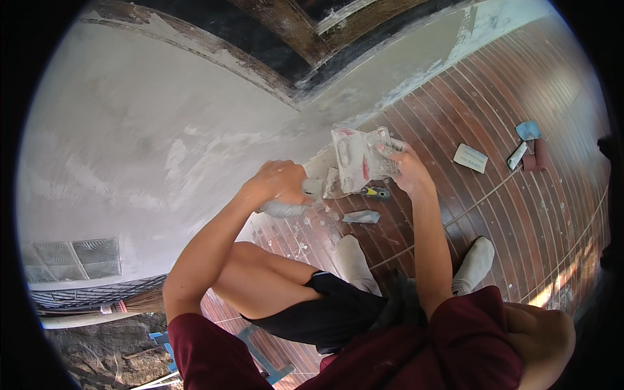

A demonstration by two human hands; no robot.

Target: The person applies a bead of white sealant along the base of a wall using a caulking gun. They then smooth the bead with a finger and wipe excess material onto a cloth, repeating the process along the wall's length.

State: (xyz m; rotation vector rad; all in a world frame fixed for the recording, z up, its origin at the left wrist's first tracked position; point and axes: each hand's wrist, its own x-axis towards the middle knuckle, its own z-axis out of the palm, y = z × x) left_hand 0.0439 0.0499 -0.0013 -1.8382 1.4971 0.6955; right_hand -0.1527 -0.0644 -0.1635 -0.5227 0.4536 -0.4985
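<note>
Right hand [408,170], fingers clenched on a putty-smeared plaster board [359,158] held upright, long axis toward 12 o'clock. Left hand [278,184], fingers closed around a pale lump of filler [286,208], lies at the board's 8 o'clock, just beside it, above the tiled floor [507,214]

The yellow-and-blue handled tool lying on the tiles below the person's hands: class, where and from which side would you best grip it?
Probably grip the yellow-and-blue handled tool by its handle, coming from above: it lies flat on the tiled floor, its handle uncovered.
</note>
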